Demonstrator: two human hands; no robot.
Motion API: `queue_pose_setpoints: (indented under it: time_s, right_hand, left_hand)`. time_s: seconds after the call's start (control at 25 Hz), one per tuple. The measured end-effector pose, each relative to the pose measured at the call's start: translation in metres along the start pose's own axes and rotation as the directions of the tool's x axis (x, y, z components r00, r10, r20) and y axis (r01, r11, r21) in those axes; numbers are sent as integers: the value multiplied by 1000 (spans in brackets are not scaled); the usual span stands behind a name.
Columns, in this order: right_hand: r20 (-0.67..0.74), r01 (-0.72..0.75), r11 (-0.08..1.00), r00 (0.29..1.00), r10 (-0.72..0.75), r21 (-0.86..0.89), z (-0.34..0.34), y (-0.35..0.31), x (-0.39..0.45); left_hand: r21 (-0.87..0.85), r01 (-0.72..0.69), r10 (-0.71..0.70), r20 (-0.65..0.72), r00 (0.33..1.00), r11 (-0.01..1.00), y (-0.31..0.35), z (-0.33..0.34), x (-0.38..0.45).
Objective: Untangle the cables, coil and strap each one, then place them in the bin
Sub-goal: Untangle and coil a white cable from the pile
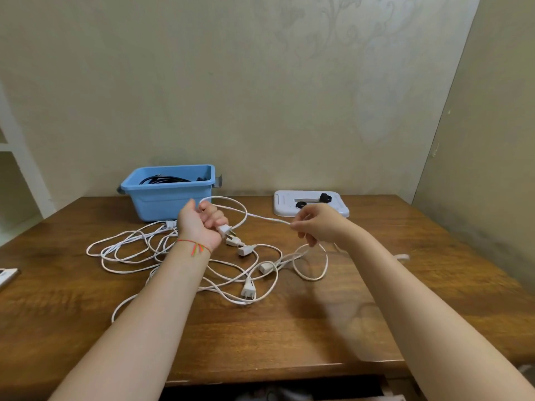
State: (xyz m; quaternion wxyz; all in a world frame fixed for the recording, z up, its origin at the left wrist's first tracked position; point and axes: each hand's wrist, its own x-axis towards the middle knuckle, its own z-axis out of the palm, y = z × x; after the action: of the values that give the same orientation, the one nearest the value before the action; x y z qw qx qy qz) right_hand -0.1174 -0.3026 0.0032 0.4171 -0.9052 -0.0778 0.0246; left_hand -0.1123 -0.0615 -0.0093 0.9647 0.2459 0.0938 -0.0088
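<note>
A tangle of white cables (173,256) with several plugs lies on the wooden table (289,328). My left hand (202,224) grips the plug end of one white cable (254,216), raised above the pile, with a loop arching over its fingers. That cable runs right to my right hand (318,224), which pinches it; below this hand it hangs in a loop down to the table. The blue bin (168,192) stands behind my left hand at the table's back edge, with a coiled black cable (162,179) inside.
A white lid (311,206) at the back right carries black straps (324,197). A wall rises just behind the table and another closes the right side. A phone-like object (5,276) lies at the left edge. White shelving stands at far left.
</note>
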Motion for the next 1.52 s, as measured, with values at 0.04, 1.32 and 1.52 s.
queue_pose_setpoints:
  time_s: [0.04,1.32,1.52]
  right_hand:
    - [16,1,998,1000,0,-61,1,1,1]
    - [-19,-171,978,985,170,-121,24,38,16]
    - [58,-252,960,964,261,-119,46,47,26]
  left_hand:
    - [38,-38,38,9,999,999,-1,2,-2]
    - [691,-144,-112,91,990,-708,-79,-1,16]
    - [633,-120,-70,103,992,-765,-84,-2,17]
